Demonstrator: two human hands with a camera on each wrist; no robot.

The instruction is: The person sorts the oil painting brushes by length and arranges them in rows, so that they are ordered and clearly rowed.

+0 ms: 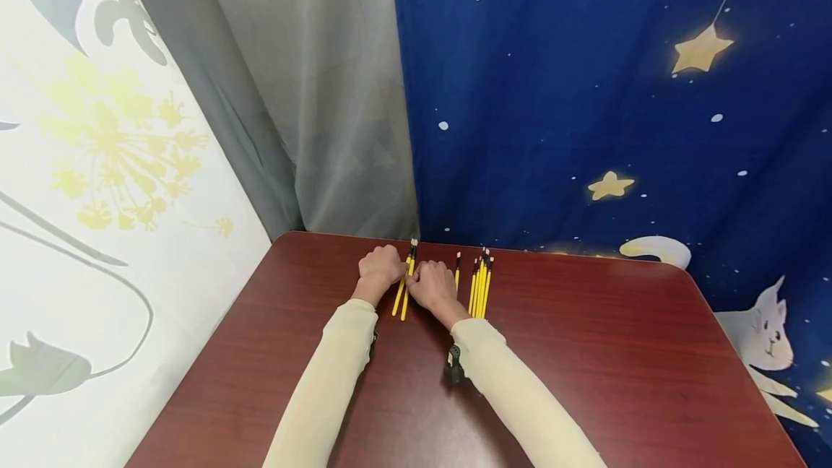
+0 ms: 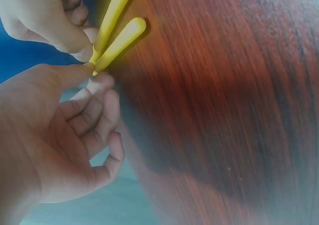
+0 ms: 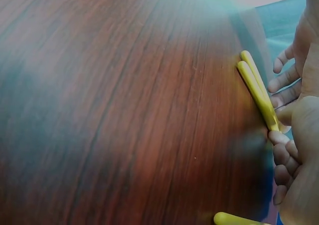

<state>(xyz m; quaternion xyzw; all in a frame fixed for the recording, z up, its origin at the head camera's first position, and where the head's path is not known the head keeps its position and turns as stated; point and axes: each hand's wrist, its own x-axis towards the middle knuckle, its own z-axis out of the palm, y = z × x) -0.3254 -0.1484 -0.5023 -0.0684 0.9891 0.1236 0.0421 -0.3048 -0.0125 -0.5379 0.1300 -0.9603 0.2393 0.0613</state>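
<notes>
Partly covered by fingers, two yellow brushes lie near the far edge of the table, left of its middle, handle ends splayed. The left hand pinches them between thumb and forefinger, other fingers loosely bent; the right hand pinches them too, though its exact contact is hard to make out. It hides a single brush's lower end, while the right sleeve and wrist block a brush bundle's lower ends.

two yellow-handled brushes | slanted, handles splayed | left of brush bunch
</notes>
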